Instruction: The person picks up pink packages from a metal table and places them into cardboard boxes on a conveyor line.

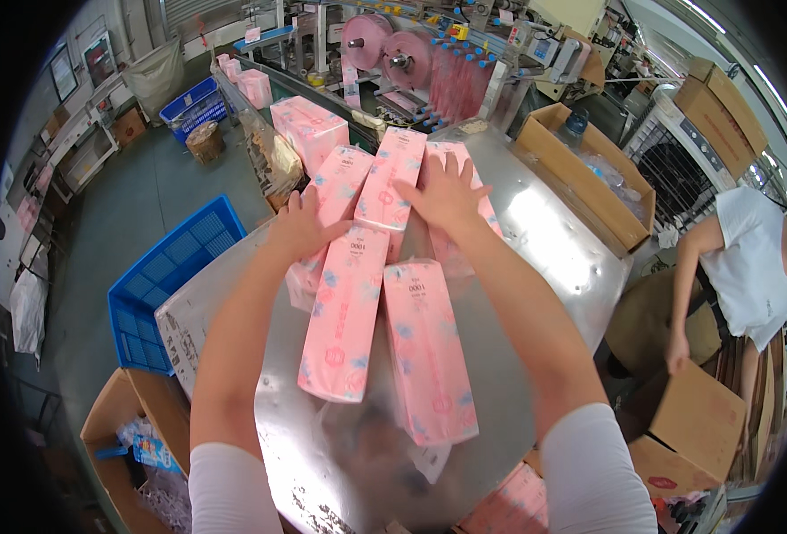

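Several pink wrapped tissue packs lie loosely together on the metal table (536, 267). My left hand (300, 233) rests with spread fingers on the left side of the pile, beside a tilted tissue pack (340, 182); its thumb reaches to the far end of the near-left tissue pack (344, 311). Fingers spread, my right hand (447, 196) lies over the far-right tissue pack (454, 258), its thumb touching the raised middle tissue pack (391, 182). Another tissue pack (429, 356) lies nearest me on the right, untouched. Neither hand is closed round a pack.
Beyond the table, a conveyor carries more tissue packs (310, 129) from a machine with pink film rolls (368, 40). At left are a blue crate (175, 276) and a cardboard box (117, 418). A long carton (589, 169) lies at right, where a co-worker (749, 258) handles a box (696, 427).
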A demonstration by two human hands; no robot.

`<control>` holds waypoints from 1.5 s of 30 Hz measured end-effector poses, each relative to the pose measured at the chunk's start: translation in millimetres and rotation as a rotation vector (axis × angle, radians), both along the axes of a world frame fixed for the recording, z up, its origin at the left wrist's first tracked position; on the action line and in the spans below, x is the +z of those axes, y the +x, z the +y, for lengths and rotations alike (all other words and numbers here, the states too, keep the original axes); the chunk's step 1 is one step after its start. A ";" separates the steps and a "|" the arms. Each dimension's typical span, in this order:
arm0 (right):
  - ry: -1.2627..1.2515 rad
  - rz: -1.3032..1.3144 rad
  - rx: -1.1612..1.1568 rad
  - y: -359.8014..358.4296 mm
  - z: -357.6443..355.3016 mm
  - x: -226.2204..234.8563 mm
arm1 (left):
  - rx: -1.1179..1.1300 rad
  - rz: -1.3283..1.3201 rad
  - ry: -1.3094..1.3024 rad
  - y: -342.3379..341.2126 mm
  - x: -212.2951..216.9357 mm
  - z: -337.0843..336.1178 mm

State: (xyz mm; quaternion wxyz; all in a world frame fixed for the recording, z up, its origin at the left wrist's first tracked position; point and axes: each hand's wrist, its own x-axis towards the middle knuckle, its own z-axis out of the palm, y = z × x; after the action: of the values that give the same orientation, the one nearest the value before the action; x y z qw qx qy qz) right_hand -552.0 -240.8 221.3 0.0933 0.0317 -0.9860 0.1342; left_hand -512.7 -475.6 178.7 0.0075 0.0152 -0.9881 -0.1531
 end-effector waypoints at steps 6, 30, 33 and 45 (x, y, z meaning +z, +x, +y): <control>-0.008 -0.312 -0.119 -71.2 -14.5 -20.0 | -0.055 -0.056 0.034 47.3 14.0 -8.3; 0.155 -0.141 0.542 161.3 113.9 -34.9 | -0.901 0.266 0.119 260.9 13.3 67.5; 0.157 -0.070 0.521 244.5 99.8 -28.2 | -0.497 0.434 0.001 220.9 21.2 30.3; -0.598 0.036 -0.003 422.9 134.3 -38.9 | -0.034 -0.401 0.771 304.1 23.8 -25.5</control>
State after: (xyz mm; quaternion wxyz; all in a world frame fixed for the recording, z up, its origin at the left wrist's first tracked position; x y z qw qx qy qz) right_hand -129.1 -106.5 182.4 0.1161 0.0038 -0.9010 0.4180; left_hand -208.6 -501.1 202.5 -0.1936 0.0300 -0.8407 -0.5048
